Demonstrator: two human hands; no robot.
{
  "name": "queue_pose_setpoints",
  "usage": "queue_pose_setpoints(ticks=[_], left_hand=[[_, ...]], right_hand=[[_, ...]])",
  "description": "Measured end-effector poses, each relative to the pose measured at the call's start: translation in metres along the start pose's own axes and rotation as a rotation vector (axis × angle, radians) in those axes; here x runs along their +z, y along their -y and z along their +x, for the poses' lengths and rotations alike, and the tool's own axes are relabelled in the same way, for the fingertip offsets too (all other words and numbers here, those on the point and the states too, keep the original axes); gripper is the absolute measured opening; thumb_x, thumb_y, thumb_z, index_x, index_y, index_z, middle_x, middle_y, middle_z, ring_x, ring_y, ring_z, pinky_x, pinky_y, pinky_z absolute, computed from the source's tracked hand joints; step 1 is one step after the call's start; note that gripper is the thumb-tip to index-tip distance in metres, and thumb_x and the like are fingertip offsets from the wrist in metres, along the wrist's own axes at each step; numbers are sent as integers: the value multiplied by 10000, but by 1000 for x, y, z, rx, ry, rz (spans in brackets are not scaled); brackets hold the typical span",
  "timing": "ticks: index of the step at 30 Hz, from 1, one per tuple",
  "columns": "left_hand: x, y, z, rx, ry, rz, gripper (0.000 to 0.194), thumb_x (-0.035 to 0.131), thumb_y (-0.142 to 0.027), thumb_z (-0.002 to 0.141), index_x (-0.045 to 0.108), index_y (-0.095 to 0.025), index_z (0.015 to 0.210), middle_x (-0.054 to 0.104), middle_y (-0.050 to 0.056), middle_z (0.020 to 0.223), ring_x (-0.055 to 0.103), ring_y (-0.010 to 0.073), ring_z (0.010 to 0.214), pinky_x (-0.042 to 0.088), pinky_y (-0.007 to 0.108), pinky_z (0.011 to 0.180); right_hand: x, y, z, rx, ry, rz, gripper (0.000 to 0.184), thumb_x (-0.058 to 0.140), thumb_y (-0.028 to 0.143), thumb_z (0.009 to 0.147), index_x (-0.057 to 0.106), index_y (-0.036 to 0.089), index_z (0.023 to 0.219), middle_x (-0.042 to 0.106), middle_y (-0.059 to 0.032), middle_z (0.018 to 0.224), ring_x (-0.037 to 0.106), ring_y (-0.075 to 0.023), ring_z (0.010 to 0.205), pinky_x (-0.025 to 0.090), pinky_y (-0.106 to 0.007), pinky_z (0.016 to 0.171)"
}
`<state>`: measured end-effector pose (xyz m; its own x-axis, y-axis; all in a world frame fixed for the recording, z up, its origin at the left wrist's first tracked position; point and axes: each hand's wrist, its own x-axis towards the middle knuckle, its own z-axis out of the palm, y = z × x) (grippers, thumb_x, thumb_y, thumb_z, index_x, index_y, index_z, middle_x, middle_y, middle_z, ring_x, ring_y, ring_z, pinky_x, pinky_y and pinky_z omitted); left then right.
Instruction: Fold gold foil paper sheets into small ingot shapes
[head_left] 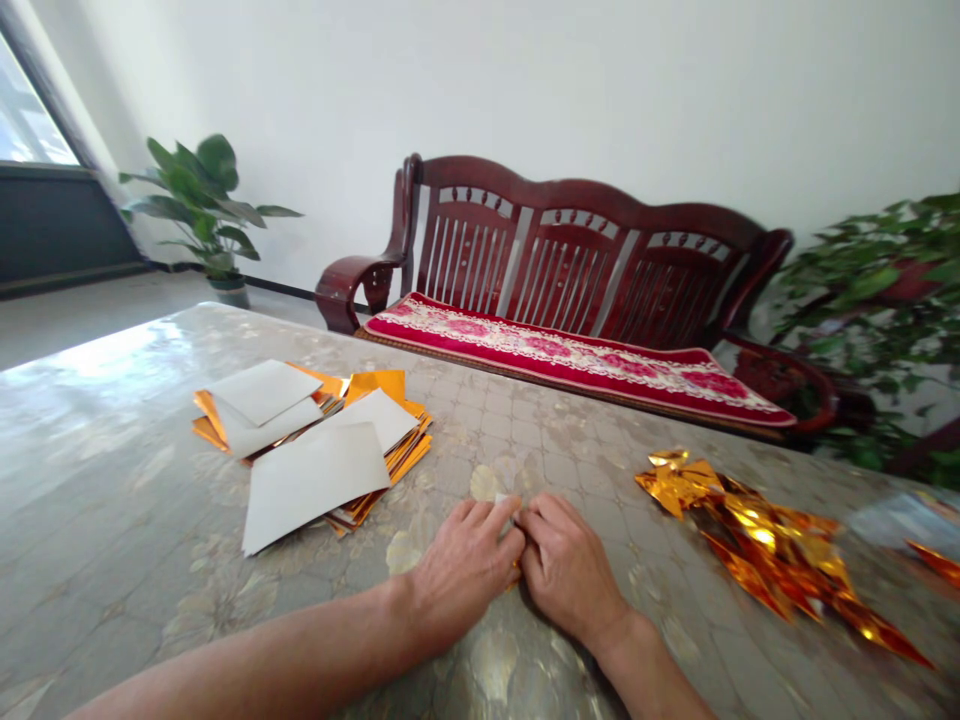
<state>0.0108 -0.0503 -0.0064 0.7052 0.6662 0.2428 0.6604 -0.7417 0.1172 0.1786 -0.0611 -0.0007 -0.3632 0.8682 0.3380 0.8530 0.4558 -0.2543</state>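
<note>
My left hand [472, 552] and my right hand [564, 562] meet over the middle of the table, fingers closed on a small piece of gold foil paper. Only a white tip [501, 498] and a bit of gold edge show between them; the rest is covered by the fingers. Left of my hands lies a loose stack of foil sheets [319, 475], some white side up, others with gold edges sticking out. To the right is a pile of folded gold foil pieces [757, 530], shiny and pointed.
A patterned cover lies over the table [150, 520]. At the right edge is a clear plastic bag [904, 520]. Beyond the table stands a dark wooden bench [570, 260] with a red runner [555, 350]. Potted plants [202, 200] flank it.
</note>
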Motion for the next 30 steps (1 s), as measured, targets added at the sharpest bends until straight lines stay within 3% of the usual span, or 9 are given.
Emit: queue_pose_setpoints(ticks=[4, 13, 19, 22, 25, 30], left_hand=[[0, -2, 0, -5, 0, 3, 164, 602, -261, 915, 547, -183, 1047, 570, 69, 1183, 545, 249, 1071, 475, 396, 888], [-4, -3, -2, 7, -6, 21, 100, 576, -257, 935, 546, -194, 1008, 581, 51, 1122, 556, 237, 1011, 466, 383, 851], [-10, -3, -7, 161, -12, 53, 7, 542, -188, 949, 546, -192, 953, 586, 44, 1058, 539, 207, 934, 441, 342, 777], [-5, -2, -7, 241, -9, 30, 74, 579, -256, 941, 549, -189, 942, 602, 23, 969, 533, 197, 891, 422, 340, 742], [-1, -2, -7, 231, -23, 30, 132, 592, -319, 935, 559, -192, 936, 612, 21, 922, 529, 208, 883, 399, 356, 729], [-10, -3, -8, 215, -3, 80, 34, 544, -201, 950, 571, -185, 936, 625, 43, 917, 521, 207, 866, 364, 357, 722]], right_hand=[[-3, 0, 1, -19, 7, 11, 211, 441, 52, 810, 596, 192, 783, 566, -49, 812, 503, -190, 823, 401, -297, 777], [-3, -6, 1, -39, 29, 49, 253, 412, 60, 854, 623, 191, 804, 555, -49, 822, 495, -190, 837, 415, -294, 775], [-7, -9, 4, -63, 40, 62, 259, 429, 95, 904, 656, 202, 844, 566, -33, 816, 514, -174, 825, 420, -277, 746], [-10, -10, 5, -60, 77, 77, 262, 441, 102, 918, 663, 205, 827, 574, -25, 821, 529, -163, 824, 423, -269, 746], [-12, -14, 7, -52, 102, 105, 281, 439, 96, 922, 686, 209, 849, 591, -21, 824, 553, -154, 826, 433, -261, 751], [-15, -25, 9, -51, 134, 188, 313, 452, 86, 908, 730, 229, 920, 641, -18, 840, 602, -136, 800, 458, -236, 737]])
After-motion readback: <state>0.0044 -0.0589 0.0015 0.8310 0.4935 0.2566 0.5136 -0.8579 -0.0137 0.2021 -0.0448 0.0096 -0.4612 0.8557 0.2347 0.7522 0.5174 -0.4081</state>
